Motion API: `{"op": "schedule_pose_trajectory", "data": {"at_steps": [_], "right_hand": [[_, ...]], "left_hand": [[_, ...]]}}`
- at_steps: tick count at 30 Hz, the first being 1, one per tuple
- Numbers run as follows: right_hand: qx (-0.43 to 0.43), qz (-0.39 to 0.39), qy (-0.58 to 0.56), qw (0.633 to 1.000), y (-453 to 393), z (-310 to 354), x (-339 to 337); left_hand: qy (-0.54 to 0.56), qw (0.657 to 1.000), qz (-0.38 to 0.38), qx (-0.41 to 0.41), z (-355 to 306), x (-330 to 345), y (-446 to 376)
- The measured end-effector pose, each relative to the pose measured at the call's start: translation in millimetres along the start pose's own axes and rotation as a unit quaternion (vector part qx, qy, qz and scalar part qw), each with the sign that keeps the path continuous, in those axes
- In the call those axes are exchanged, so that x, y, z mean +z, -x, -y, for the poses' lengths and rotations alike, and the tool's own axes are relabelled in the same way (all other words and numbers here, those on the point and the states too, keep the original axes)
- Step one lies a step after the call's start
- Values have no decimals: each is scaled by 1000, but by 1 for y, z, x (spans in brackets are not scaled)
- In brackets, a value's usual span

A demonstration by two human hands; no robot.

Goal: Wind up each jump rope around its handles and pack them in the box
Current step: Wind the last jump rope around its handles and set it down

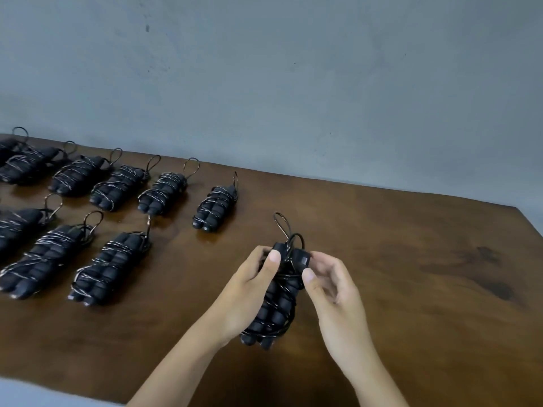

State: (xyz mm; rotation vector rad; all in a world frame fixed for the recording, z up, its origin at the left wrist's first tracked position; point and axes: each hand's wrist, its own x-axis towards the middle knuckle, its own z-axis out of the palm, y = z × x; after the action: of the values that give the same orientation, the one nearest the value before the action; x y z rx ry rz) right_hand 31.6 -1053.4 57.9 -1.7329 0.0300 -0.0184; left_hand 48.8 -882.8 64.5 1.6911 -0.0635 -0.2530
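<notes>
Both hands grip one wound jump rope [279, 292] above the wooden table [411, 259]: left hand [249, 286] wraps the handles, right hand [329, 286] pinches the top end. Finished rope bundles [111, 271] lie in two rows, left of the held rope.

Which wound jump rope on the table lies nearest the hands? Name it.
The wound jump rope at the right end of the back row: it lies apart from its row and closest to the left hand.
</notes>
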Motion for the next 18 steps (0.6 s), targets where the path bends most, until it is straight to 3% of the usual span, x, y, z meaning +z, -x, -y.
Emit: {"op": "schedule_pose_trajectory", "data": {"at_steps": [3, 7, 14, 18], "right_hand": [[17, 17, -8, 1000, -1, 7, 33], [23, 32, 3, 999, -4, 12, 73], [46, -36, 43, 997, -13, 11, 124], [72, -60, 14, 996, -15, 8, 139]], "left_hand": [[28, 999, -15, -11, 3, -26, 2], [55, 998, 24, -24, 11, -56, 5], [71, 990, 115, -30, 16, -99, 9], [24, 995, 94, -26, 21, -125, -4]]}}
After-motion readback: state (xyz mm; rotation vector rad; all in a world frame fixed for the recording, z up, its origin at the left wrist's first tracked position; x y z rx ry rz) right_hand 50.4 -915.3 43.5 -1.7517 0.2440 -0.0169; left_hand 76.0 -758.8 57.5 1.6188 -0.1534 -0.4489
